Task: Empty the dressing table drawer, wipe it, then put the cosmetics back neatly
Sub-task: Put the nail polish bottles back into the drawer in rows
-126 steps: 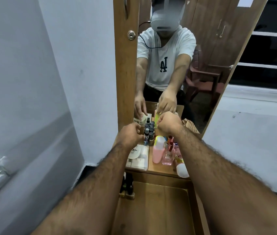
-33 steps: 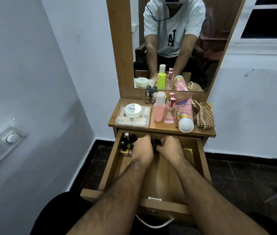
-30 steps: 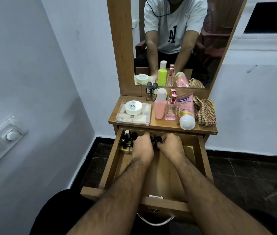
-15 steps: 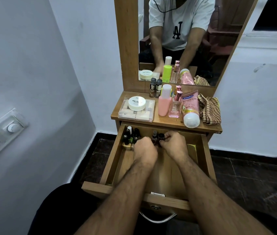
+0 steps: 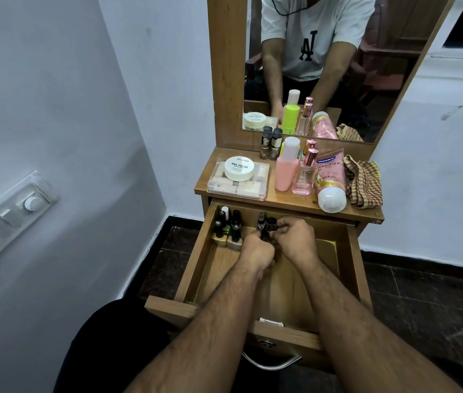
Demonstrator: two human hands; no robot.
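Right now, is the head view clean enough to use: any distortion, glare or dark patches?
Head view: wide-angle bending bows the wall and mirror frame; sharp at centre, no strong glare; the drawer back is shadowed, so the bottles by the right hand read dark.

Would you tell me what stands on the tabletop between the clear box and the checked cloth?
In the head view: a pink bottle, a perfume bottle and a pink tube.

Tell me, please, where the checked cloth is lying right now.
In the head view, the checked cloth lies bunched at the right end of the dressing table top, just right of the pink Vaseline tube and below the mirror.
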